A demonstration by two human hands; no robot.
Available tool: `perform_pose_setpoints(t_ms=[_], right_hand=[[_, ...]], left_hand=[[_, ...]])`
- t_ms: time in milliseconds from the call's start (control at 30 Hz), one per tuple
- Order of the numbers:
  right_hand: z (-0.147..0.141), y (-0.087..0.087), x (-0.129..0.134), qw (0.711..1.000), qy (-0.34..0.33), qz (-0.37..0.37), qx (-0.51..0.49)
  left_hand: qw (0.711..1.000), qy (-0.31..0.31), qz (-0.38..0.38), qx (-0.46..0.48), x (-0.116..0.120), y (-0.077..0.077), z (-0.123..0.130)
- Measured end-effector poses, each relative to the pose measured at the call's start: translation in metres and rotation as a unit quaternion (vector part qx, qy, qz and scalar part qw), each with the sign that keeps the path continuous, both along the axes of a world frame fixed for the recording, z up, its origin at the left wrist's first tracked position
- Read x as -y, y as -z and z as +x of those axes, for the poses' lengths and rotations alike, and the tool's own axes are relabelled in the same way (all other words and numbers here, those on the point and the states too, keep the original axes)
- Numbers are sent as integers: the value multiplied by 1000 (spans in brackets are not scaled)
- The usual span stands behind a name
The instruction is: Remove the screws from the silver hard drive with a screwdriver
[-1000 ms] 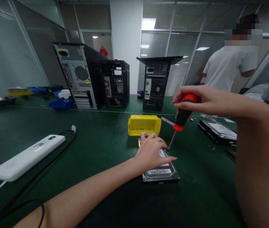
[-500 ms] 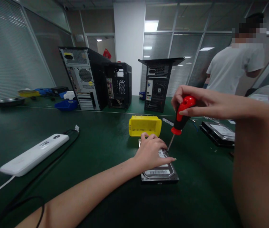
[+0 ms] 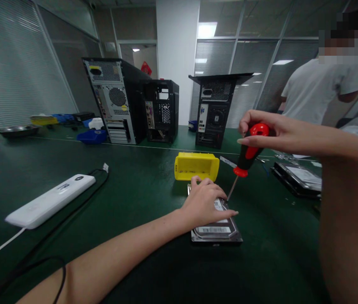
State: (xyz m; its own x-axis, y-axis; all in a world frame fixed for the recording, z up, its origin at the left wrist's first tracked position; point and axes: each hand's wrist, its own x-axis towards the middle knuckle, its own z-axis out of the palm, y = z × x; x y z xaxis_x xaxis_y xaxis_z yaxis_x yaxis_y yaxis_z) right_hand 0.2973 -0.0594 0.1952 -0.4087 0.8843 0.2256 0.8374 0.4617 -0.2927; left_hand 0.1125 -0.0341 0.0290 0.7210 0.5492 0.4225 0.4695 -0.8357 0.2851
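Observation:
A silver hard drive [image 3: 214, 235] lies flat on the green table. My left hand [image 3: 204, 202] is laid over its upper part, gripping it by the sides with thumb and fingers. My right hand [image 3: 258, 128] holds the red and black handle of a screwdriver [image 3: 246, 157], which leans to the right. The screwdriver's tip meets the drive's right edge close to my left fingers; the exact contact spot is too small to make out. Just behind the drive is a yellow bin [image 3: 196, 167] with small pieces in it.
Computer cases [image 3: 117, 101], [image 3: 163, 110] and another case [image 3: 215, 112] stand at the back. More drives [image 3: 299, 177] lie at right. A white power strip [image 3: 52, 202] with cables is at left, a blue bin [image 3: 92, 136] behind it. A person [image 3: 321, 86] stands back right.
The whole view has shifted slightly, moving the scene to the right. The screwdriver handle leans a little more to the right, and my right fingers have changed position on it.

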Motion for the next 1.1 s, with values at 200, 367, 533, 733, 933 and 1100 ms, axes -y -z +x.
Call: perform_pose_setpoints(t_ms=[200,367,533,733,933,1100], right_hand=[[5,-2,6,998,64,-3,23],[8,-3,8,993,106,-20,45],[20,-6,14,997,42,-32,49],[22,-6,15,996,34,-18,79],[-1,-3,9,997,32,30,63],[3,-3,12,999,-49,-3,19]], left_hand=[[1000,6,2,3,0,1,0],[1000,9,-4,17,1,1,0],[1000,3,-4,20,1,1,1],[1000,10,3,26,0,3,0],[999,14,9,46,-1,6,2],[999,14,4,37,-1,4,1]])
